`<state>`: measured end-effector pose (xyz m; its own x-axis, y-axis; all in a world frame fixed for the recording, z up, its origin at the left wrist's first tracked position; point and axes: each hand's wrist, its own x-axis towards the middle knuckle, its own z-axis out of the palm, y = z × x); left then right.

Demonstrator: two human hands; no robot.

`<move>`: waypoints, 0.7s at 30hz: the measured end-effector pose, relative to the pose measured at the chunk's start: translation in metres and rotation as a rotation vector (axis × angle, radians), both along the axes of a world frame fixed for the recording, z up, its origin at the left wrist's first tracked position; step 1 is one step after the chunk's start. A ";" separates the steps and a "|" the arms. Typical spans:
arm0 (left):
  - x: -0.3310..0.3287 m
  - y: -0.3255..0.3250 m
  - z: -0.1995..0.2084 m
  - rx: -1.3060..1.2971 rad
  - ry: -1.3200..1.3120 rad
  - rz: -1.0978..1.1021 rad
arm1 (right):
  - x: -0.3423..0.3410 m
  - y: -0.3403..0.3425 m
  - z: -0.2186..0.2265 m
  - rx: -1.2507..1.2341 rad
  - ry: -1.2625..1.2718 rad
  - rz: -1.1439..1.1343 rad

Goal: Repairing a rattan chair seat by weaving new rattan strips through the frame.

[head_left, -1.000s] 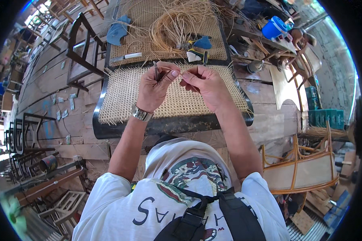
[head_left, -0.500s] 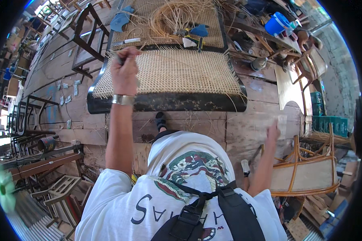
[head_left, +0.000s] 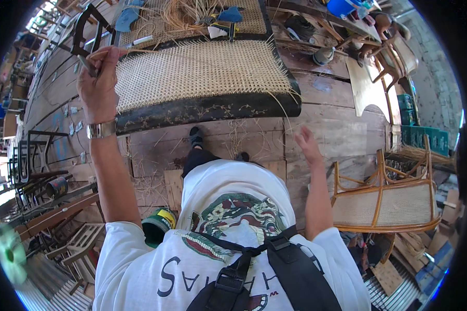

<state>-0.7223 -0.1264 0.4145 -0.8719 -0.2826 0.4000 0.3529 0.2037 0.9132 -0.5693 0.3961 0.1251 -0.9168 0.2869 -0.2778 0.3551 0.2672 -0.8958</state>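
Note:
My left hand (head_left: 99, 85) is closed at the left end of a woven cane panel (head_left: 202, 67) set in a black frame with a floral pattern (head_left: 207, 110). A slim grey tool (head_left: 87, 65) sticks out of its fist; its exact kind is unclear. From near its fingertips a thin cane strand (head_left: 140, 51) runs over the weave. My right hand (head_left: 308, 146) is in the air beyond the frame's near right corner, fingers bent and apart, with nothing plainly in it. Close to it, a loose cane strand (head_left: 285, 115) hangs from the panel's corner.
On the panel's far part lie a coil of cane (head_left: 189, 18), blue cloth scraps (head_left: 231, 14), a yellow-black tool (head_left: 220, 30) and a white-handled tool (head_left: 143, 40). A rattan chair (head_left: 384, 202) lies at right, a green tin (head_left: 158, 226) near my left side, and a dark chair (head_left: 91, 31) far left.
The view has shifted, and the panel appears farther left and up. My right hand has come inward toward the frame's near right corner. My left hand stays closed by the panel's left end.

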 end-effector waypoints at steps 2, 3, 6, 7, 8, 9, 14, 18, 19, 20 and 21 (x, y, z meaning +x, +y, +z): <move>-0.008 -0.012 -0.004 -0.013 -0.052 0.017 | -0.029 -0.037 0.044 -0.270 -0.100 0.064; -0.014 -0.020 -0.009 -0.011 -0.071 0.045 | -0.038 -0.049 0.067 -0.537 -0.194 0.109; -0.052 -0.062 -0.036 0.044 -0.130 0.015 | -0.021 -0.049 0.090 -0.611 -0.170 0.012; -0.073 -0.083 -0.058 -0.012 -0.106 0.021 | -0.013 -0.042 0.094 -0.553 -0.191 -0.059; -0.093 -0.103 -0.079 -0.071 -0.082 0.022 | -0.001 -0.028 0.095 -0.497 -0.209 -0.134; -0.112 -0.108 -0.096 -0.117 -0.141 0.007 | 0.018 -0.006 0.092 -0.364 -0.251 -0.103; -0.202 -0.153 -0.196 -0.372 -0.464 0.073 | 0.132 0.101 0.119 0.502 -0.449 0.026; -0.244 -0.112 -0.210 -0.537 -0.645 0.009 | 0.263 0.199 0.188 1.234 -0.657 -0.239; -0.254 -0.113 -0.222 -0.602 -0.627 0.041 | 0.246 0.178 0.214 1.292 -0.693 -0.308; -0.277 -0.118 -0.244 -0.666 -0.696 -0.054 | 0.237 0.178 0.231 1.309 -0.698 -0.312; -0.288 -0.104 -0.250 -0.749 -0.671 -0.088 | 0.239 0.176 0.251 1.302 -0.660 -0.396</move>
<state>-1.0102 -0.2306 0.1647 -0.9876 -0.0834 -0.1333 -0.1457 0.8043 0.5761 -0.3304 0.5718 0.3757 -0.5397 0.8410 0.0384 0.8241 0.5184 0.2281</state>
